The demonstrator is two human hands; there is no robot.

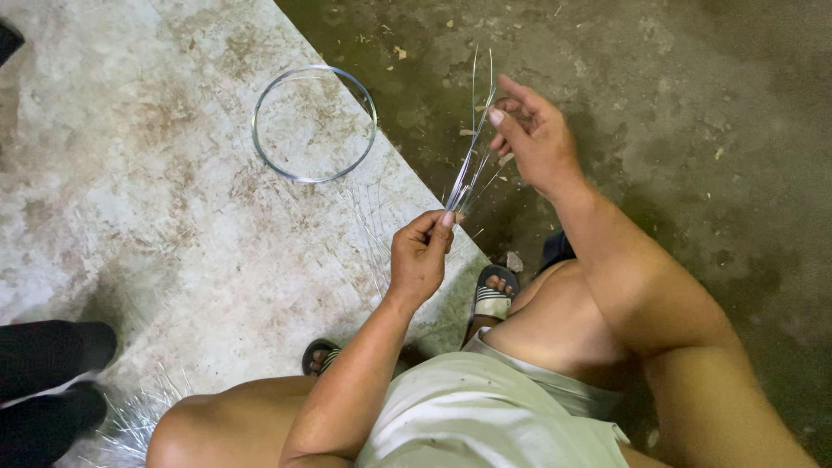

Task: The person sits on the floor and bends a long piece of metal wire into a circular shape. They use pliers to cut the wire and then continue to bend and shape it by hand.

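My left hand (419, 256) pinches the lower end of a small bundle of thin silvery wire strands (472, 143) that fan upward. My right hand (530, 130) is higher up and to the right, its fingertips closed on the upper part of the same strands. A round coil of shiny wire (314, 123) lies flat on the pale stained slab (156, 173), up and to the left of both hands and apart from them.
A pile of cut wire pieces (139, 420) lies at the lower left beside a dark shape (48, 381). More loose strands (373, 230) rest on the slab near its edge. My sandalled feet (494, 295) stand below the hands. Dark dirty concrete floor (693, 130) fills the right.
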